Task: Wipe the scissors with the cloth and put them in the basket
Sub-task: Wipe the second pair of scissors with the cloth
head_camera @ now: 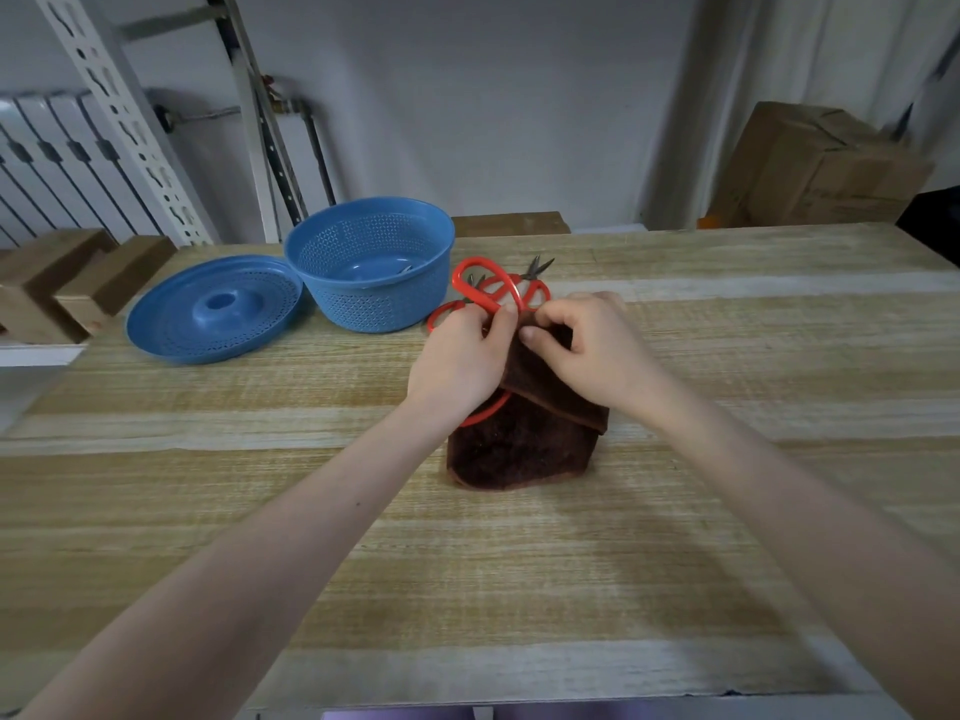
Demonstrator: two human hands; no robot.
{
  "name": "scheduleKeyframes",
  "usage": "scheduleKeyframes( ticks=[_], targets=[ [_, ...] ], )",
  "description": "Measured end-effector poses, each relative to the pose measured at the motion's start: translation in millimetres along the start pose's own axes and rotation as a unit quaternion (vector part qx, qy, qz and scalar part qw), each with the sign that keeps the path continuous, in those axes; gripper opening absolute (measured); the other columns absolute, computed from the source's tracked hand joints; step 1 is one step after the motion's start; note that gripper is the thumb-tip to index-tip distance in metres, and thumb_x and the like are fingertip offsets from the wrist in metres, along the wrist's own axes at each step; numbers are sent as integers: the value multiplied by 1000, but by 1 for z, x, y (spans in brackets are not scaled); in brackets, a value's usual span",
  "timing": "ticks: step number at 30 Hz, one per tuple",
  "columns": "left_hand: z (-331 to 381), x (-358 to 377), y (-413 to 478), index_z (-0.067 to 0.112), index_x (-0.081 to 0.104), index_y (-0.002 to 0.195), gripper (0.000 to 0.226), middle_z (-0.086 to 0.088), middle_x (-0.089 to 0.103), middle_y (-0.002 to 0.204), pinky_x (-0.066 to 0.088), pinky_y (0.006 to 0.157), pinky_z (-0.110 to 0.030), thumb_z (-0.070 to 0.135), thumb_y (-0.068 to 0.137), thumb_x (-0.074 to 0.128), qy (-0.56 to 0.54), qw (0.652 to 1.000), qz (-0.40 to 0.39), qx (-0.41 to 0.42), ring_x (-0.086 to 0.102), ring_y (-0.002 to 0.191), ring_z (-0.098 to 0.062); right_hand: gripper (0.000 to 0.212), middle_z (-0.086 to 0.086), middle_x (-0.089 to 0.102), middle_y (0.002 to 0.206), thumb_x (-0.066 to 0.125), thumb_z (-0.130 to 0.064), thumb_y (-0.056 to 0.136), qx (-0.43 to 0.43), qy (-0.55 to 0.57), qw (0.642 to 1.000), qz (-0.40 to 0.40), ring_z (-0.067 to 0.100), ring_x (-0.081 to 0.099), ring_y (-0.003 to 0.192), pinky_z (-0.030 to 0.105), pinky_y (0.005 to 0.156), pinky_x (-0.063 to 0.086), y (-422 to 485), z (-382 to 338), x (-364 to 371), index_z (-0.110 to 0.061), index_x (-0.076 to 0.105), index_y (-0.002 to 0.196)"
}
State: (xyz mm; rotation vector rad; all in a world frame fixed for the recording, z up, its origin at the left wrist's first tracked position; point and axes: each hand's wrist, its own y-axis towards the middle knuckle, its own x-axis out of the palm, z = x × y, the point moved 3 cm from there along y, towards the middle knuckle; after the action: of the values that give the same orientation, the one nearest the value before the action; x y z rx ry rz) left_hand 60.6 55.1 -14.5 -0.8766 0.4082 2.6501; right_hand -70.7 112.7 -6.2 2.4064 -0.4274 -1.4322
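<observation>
Indoors, wooden table (pixel 467 589), basket (pixel 375 306), grey wall (pixel 493 96)

on my pale wooden table (pixel 675 511) i see the blue basket (pixel 374 304) touching its perforated lid (pixel 208 314), red-handled scissors (pixel 483 296) just beside the basket, and the brown cloth (pixel 519 449) nearer me.

The blades of the scissors (pixel 480 299) are buried under the cloth (pixel 519 449) and the left hand (pixel 460 361) and right hand (pixel 587 350); only red handle loops show. The hands partly cover the other scissors (pixel 540 292) behind them, so their number is unclear. A grey thing (pixel 404 270) in the basket (pixel 374 304) is too small to tell.
</observation>
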Motion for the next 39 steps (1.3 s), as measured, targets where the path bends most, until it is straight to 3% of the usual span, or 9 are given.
scheduleKeyframes(
  ticks=[3, 6, 9, 14, 20, 23, 29, 33, 39],
  targets=[
    [-2, 0, 1, 17, 47, 64, 45, 3, 48, 54, 44, 61, -37, 45, 99, 41, -12, 1000, -3, -4, 51, 54, -20, 43, -9, 43, 48, 57, -29, 95, 10, 0, 1000, 15, 8, 44, 51, 38, 91, 39, -4, -4, 3, -29, 39, 55],
    [-5, 1, 1, 18, 48, 64, 45, 3, 49, 53, 50, 63, -43, 46, 98, 42, -22, 999, -15, -18, 53, 53, -23, 44, -6, 45, 49, 56, -28, 95, 38, 34, 999, 20, 12, 44, 51, 33, 73, 36, -4, 0, 10, -26, 41, 54],
    [-5, 0, 2, 21, 48, 64, 43, 5, 48, 54, 45, 59, -36, 46, 98, 41, -9, 1000, -13, -18, 52, 53, -20, 35, 3, 55, 57, 58, -29, 94, 42, 89, 995, -7, 21, 51, 56, 39, 62, 41, -3, 3, 12, -23, 50, 60],
    [-3, 0, -1, 19, 55, 75, 41, 5, 56, 67, 39, 64, -34, 47, 99, 38, 32, 999, 2, -7, 59, 73, -22, 21, 7, 67, 71, 62, -32, 89, 29, 64, 996, -53, 23, 61, 65, 41, 67, 51, 3, 0, 6, -15, 68, 79],
    [-6, 0, -2, 21, 50, 68, 41, 5, 53, 62, 37, 61, -33, 48, 98, 41, 39, 999, -11, 7, 57, 66, -18, 22, 18, 67, 76, 62, -20, 92, 38, 126, 987, -90, 35, 60, 73, 43, 68, 46, 1, 7, 4, -3, 68, 80],
    [-9, -1, -1, 22, 48, 65, 42, 5, 52, 60, 38, 62, -33, 47, 98, 42, 37, 999, -21, 8, 56, 68, -20, 19, 15, 71, 85, 61, -19, 94, 48, 149, 981, -114, 34, 64, 82, 44, 77, 50, 1, 8, 7, -5, 71, 88],
    [-6, -2, -5, 16, 58, 86, 40, 4, 59, 74, 39, 66, -34, 46, 100, 37, 80, 997, 12, 15, 59, 78, -21, 20, 5, 73, 85, 68, -31, 88, 50, 132, 985, -98, 26, 68, 83, 47, 81, 53, 6, -1, 13, -12, 74, 90],
    [-6, -5, -4, 14, 59, 81, 41, 3, 58, 68, 40, 61, -35, 46, 99, 40, 67, 997, -8, 37, 59, 71, -20, 6, -10, 71, 87, 68, -19, 89, 69, 181, 973, -125, 4, 65, 85, 24, 84, 49, 5, 0, 8, -17, 73, 91],
    [-5, -4, -4, 17, 51, 70, 39, 5, 50, 57, 38, 56, -34, 44, 97, 45, 82, 992, -45, 90, 50, 57, -14, 19, -16, 71, 80, 67, -13, 90, 75, 233, 955, -167, -1, 65, 82, 20, 84, 48, -4, 11, 3, -29, 70, 79]
  ],
)
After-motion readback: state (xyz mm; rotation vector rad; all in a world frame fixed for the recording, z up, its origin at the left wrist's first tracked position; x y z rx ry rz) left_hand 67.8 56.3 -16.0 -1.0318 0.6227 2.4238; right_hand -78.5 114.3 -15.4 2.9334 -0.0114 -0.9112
